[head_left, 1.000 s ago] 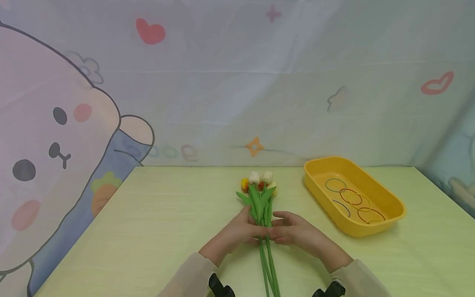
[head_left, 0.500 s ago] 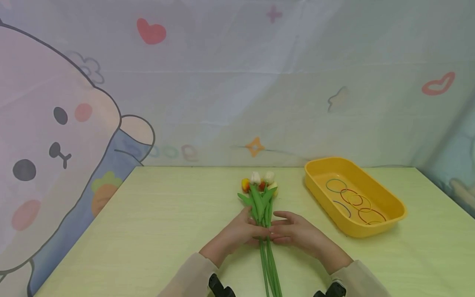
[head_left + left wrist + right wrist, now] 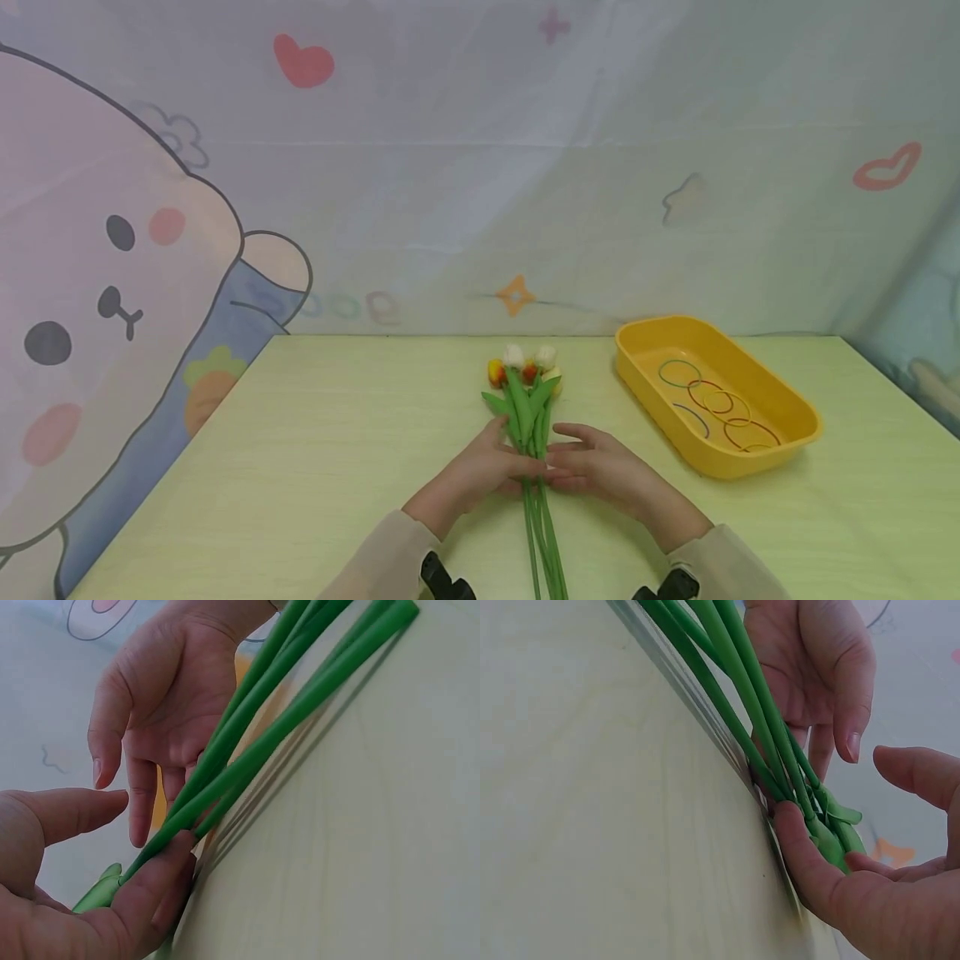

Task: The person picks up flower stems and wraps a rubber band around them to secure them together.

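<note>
In the head view, the bunch of tulips (image 3: 534,408) is at the middle of the table (image 3: 337,467), blooms pointing away from the person, stem ends running out at the bottom edge. The left hand (image 3: 476,475) and right hand (image 3: 603,467) loosely flank the stems. The gathering looks done, since the stems meet between the hands; no tie shows around them. Thin coloured rings (image 3: 661,375) lie in the yellow tray (image 3: 738,467), apart from the flowers.

In the left wrist view, the left thumb stands wide of its fingers, which lie against the stems without an evident tight grip.

In the right wrist view, the right thumb is likewise well apart, one fingertip touching the stems. How firmly either hand presses cannot be told.
</note>
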The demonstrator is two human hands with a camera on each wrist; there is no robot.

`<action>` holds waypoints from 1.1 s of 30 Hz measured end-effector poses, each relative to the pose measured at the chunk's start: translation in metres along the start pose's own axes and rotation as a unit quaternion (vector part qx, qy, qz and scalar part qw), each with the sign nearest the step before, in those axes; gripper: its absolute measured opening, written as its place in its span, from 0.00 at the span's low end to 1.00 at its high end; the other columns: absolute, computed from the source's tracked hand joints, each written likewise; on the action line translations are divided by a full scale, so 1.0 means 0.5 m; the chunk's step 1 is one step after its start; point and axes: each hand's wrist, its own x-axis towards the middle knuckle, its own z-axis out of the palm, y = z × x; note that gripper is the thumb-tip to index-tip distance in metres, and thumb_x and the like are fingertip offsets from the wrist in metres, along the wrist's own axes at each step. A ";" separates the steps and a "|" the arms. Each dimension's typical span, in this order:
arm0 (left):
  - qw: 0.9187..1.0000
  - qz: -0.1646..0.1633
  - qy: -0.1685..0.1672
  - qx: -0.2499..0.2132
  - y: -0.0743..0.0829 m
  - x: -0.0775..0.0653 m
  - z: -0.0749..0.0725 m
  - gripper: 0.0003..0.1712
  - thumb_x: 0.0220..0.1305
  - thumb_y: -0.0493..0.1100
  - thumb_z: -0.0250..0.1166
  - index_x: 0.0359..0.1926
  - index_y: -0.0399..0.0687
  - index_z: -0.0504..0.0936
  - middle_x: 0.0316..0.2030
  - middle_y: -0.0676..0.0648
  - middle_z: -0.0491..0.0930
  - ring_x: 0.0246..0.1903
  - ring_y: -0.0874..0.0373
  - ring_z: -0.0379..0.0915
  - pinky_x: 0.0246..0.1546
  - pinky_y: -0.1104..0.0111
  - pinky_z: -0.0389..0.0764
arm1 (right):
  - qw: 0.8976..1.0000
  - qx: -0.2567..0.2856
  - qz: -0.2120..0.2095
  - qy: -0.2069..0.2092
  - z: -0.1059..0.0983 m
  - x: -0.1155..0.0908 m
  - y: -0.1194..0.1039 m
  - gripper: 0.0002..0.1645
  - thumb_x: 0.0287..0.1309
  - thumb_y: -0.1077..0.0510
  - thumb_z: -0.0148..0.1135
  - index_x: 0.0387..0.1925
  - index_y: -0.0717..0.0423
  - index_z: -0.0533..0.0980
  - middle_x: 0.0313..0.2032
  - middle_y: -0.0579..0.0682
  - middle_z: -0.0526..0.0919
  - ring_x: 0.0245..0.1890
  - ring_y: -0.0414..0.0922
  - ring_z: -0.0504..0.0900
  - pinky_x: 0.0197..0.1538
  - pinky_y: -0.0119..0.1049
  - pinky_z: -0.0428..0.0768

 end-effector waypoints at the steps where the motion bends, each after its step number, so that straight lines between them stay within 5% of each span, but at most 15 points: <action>1: 1.000 0.000 0.001 0.002 0.000 0.000 0.000 0.59 0.55 0.32 0.69 0.73 0.32 0.33 0.40 0.36 0.82 0.39 0.50 0.82 0.43 0.59 0.82 | 1.000 0.001 0.000 0.000 0.000 0.000 0.000 0.45 0.65 0.61 0.54 0.70 0.75 0.40 0.65 0.78 0.53 0.47 0.48 0.79 0.57 0.45 0.77; 26: 1.000 0.007 0.028 -0.005 -0.002 -0.003 0.005 0.57 0.55 0.27 0.66 0.72 0.29 0.34 0.45 0.31 0.79 0.41 0.46 0.82 0.44 0.58 0.82 | 1.000 0.011 -0.007 0.002 -0.002 0.000 -0.005 0.46 0.66 0.60 0.53 0.70 0.75 0.39 0.64 0.78 0.56 0.50 0.52 0.80 0.57 0.46 0.77; 29: 0.999 0.018 0.026 -0.011 -0.004 -0.003 0.006 0.52 0.56 0.26 0.64 0.72 0.29 0.39 0.43 0.31 0.80 0.41 0.46 0.82 0.43 0.57 0.83 | 1.000 0.012 -0.007 0.002 -0.003 0.001 -0.003 0.46 0.66 0.60 0.54 0.70 0.74 0.39 0.64 0.78 0.58 0.51 0.53 0.80 0.57 0.45 0.77; 33: 1.000 0.022 0.018 0.000 -0.011 -0.006 0.006 0.36 0.58 0.28 0.63 0.66 0.26 0.58 0.43 0.35 0.81 0.41 0.48 0.81 0.43 0.58 0.83 | 1.000 0.014 -0.005 0.004 -0.003 -0.001 0.001 0.46 0.66 0.59 0.54 0.70 0.74 0.39 0.64 0.78 0.57 0.51 0.53 0.80 0.57 0.46 0.77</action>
